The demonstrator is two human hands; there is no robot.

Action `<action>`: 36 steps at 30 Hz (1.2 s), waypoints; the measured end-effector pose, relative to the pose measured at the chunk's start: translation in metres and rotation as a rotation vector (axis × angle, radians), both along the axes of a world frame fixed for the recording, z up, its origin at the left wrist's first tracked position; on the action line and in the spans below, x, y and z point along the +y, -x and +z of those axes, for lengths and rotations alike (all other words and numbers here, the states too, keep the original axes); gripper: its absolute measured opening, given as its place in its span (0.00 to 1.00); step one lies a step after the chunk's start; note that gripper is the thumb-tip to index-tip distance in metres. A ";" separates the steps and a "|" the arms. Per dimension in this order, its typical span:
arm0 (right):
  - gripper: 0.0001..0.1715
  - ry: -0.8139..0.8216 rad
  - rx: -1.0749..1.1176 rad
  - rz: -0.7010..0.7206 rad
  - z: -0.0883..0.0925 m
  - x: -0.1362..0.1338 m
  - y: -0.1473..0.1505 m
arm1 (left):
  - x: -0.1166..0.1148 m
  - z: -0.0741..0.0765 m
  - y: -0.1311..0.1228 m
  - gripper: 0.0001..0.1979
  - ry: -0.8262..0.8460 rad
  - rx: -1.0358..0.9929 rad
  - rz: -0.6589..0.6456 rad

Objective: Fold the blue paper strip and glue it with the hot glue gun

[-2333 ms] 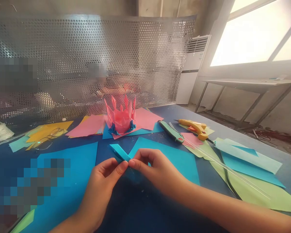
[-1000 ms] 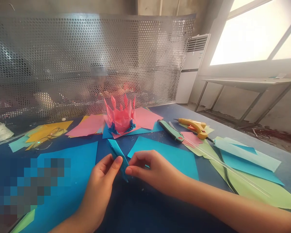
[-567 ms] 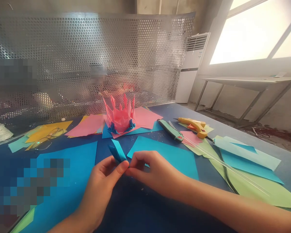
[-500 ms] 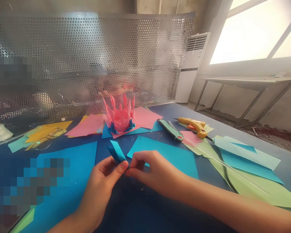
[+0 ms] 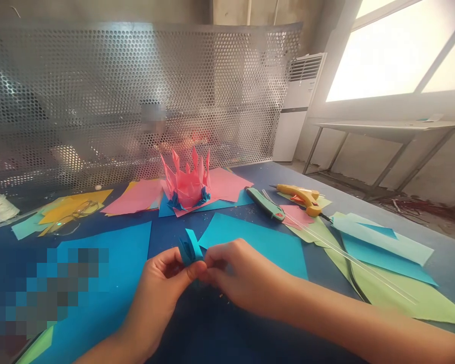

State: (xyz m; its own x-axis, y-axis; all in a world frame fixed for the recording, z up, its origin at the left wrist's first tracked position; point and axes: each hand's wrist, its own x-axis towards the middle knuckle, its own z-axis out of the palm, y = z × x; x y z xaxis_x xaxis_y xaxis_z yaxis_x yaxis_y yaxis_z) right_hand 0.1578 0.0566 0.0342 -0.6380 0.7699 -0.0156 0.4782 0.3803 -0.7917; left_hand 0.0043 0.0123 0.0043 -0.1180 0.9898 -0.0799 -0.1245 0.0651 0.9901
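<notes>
Between thumb and fingers, my left hand pinches a small folded piece of blue paper, whose layers stand up above the fingertips. My right hand is closed at the lower right side of the same piece, fingertips against it and touching the left thumb. The piece's lower end is hidden by the fingers. Behind the hands stands a pink folded-paper crown with pointed tips and blue paper decorations at its base. A blue sheet lies flat just beyond my right hand.
A large blue sheet lies left. Right of the crown are a green utility knife, a yellow glue gun, clear glue sticks and green paper. Glasses rest on yellow paper. A perforated metal screen stands behind.
The folded blue paper has turned more upright and its layers have fanned apart. Both hands have shifted slightly, the fingertips closer together around it.
</notes>
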 end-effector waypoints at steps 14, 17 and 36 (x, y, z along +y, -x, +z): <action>0.15 -0.031 0.331 0.112 0.020 0.013 -0.012 | 0.001 -0.002 0.001 0.19 0.070 0.111 0.007; 0.06 -0.001 0.416 0.094 0.014 0.013 -0.008 | -0.001 -0.002 0.001 0.22 0.063 0.093 0.019; 0.15 -0.613 0.563 -0.024 -0.011 0.006 -0.002 | -0.005 0.000 -0.002 0.10 -0.124 0.157 0.165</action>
